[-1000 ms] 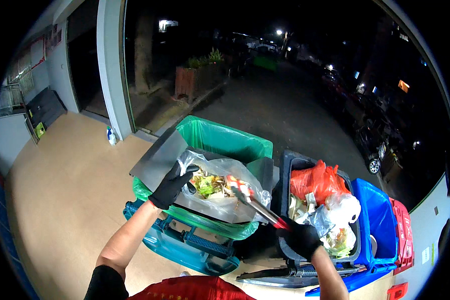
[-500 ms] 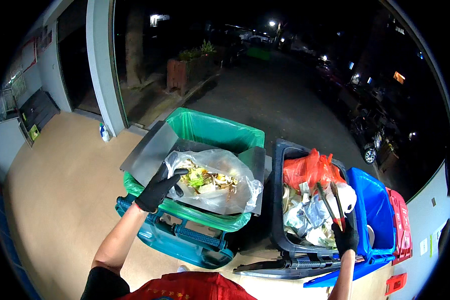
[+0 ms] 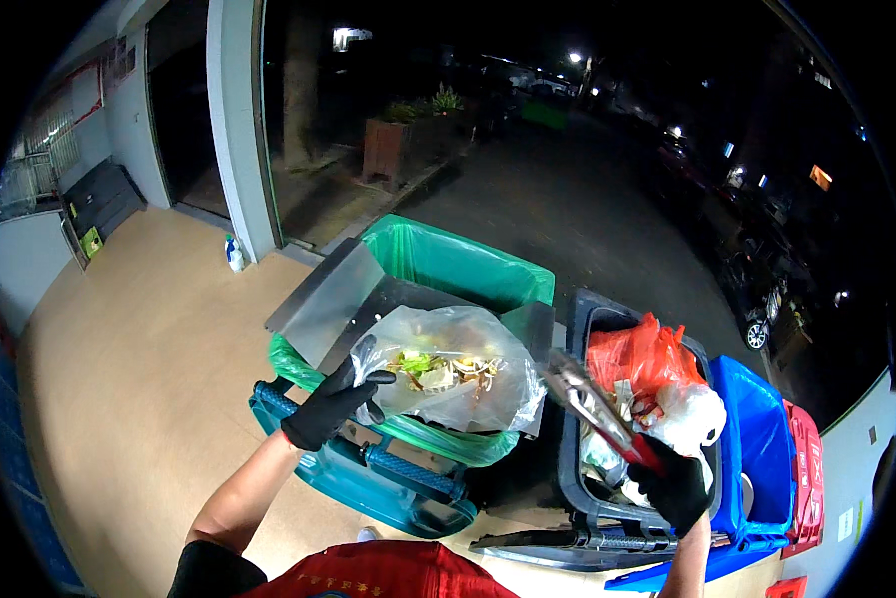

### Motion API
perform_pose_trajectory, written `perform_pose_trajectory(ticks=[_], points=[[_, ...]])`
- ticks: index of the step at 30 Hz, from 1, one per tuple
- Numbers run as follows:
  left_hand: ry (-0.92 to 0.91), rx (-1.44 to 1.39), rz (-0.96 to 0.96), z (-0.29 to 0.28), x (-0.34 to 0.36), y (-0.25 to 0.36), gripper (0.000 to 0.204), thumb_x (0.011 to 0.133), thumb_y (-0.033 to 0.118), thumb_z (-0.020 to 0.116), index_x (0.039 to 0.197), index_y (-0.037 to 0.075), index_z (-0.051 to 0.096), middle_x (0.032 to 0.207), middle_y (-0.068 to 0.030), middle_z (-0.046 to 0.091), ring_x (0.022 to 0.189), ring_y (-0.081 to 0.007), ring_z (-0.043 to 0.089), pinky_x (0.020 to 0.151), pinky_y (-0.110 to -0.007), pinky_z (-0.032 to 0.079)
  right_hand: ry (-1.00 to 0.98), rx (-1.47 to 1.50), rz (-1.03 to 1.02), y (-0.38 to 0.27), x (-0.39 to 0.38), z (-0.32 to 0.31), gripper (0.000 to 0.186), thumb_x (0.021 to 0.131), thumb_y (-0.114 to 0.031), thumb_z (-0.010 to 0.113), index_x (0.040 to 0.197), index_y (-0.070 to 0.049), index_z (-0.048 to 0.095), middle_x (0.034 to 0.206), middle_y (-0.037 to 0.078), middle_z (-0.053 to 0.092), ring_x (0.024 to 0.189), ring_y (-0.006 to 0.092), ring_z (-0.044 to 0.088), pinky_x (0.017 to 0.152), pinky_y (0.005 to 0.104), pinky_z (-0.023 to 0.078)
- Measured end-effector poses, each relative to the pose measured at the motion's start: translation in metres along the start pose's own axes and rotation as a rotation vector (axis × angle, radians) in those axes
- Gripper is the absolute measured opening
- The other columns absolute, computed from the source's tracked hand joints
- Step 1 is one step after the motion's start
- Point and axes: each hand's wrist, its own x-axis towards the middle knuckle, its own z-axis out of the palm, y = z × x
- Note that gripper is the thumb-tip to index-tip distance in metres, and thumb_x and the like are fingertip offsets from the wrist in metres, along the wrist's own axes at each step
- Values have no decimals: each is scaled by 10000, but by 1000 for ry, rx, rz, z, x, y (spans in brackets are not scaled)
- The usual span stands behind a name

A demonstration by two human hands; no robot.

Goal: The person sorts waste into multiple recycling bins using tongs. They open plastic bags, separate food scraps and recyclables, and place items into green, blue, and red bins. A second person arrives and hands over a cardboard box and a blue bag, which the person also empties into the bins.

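In a black glove, my left hand grips the near left edge of a clear plastic bag. The bag lies spread on a sloped metal tray and holds food scraps, with leafy greens among them. The tray rests over a teal bin with a green liner. My right hand, also gloved in black, is closed on red-handled metal tongs. Their tips point up and left, near the tray's right edge, with nothing visible between them.
Right of the tray stands a dark bin full of rubbish, with a red bag and a white bag on top. A blue bin and a red bin follow. White bottles stand by the pillar.
My right hand has swung the tongs left, from over the dark bin toward the tray. My left hand keeps hold of the bag, whose scraps now sit flatter. The view has shifted slightly.
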Motion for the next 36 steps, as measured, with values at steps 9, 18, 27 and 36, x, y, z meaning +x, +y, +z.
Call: perform_pose_trajectory(ticks=[9,18,27,36], points=[[-47,699,375,3,55,48,558,928,55,499,1459,165,367,1346,-158,532,1226,-240,516,998,-370,454,-231,-146,-204,-53,12,4,522,802,-347,768,1251,-116,633,956,174,708,829,317,694,764,363,540],[18,-526,-53,11,174,66,212,954,220,596,1130,107,561,1068,-67,613,937,-249,654,862,-389,538,-294,-199,-136,-57,5,-8,549,797,-409,753,1260,-145,624,975,173,704,885,335,685,783,382,531],[162,-897,229,53,265,173,279,900,212,636,668,128,506,615,-66,534,592,-260,576,628,-433,531,-115,-302,-338,-36,11,35,655,789,-555,699,1303,-165,588,712,87,680,674,309,690,588,381,531],[175,-972,187,46,297,171,144,873,219,681,879,124,574,861,-90,568,813,-262,577,752,-466,536,-154,-337,-364,-96,52,143,783,855,-566,598,1458,-128,358,1005,215,665,827,376,683,678,461,530]])
